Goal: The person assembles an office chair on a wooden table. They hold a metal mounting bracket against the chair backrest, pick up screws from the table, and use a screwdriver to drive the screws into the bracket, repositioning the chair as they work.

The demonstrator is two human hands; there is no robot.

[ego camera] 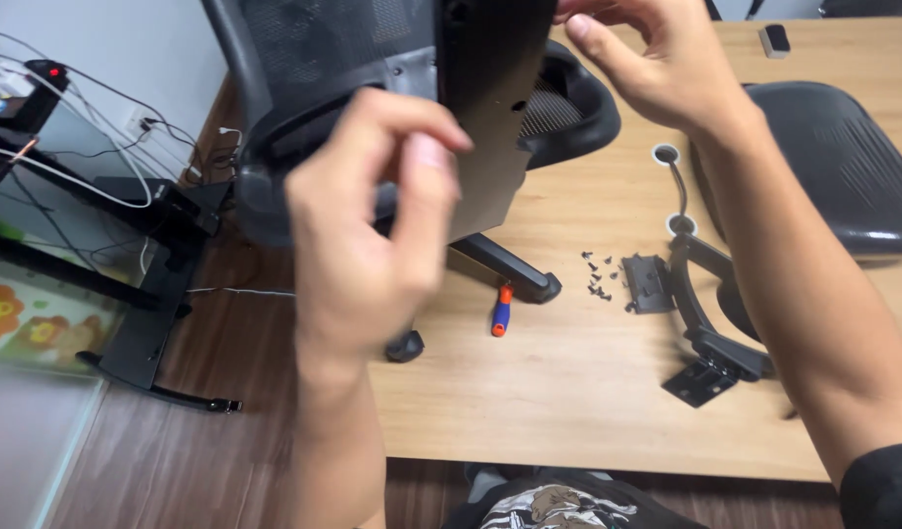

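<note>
We see the black chair part (pixel 480 108) upright over the surface's (pixel 569 392) far left corner, long axis vertical. Left hand (pixel 368 235) nearer, fingers curled, empty, just beside it; right hand (pixel 657 59) touches its top, grip unclear.

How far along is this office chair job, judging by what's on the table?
Done: parts are laid out, with loose screws and a screwdriver on the table. In hand: both hands, left and right, are at the chair's black back plate. Left: the armrest bracket and mesh cushion lie unattached.
</note>
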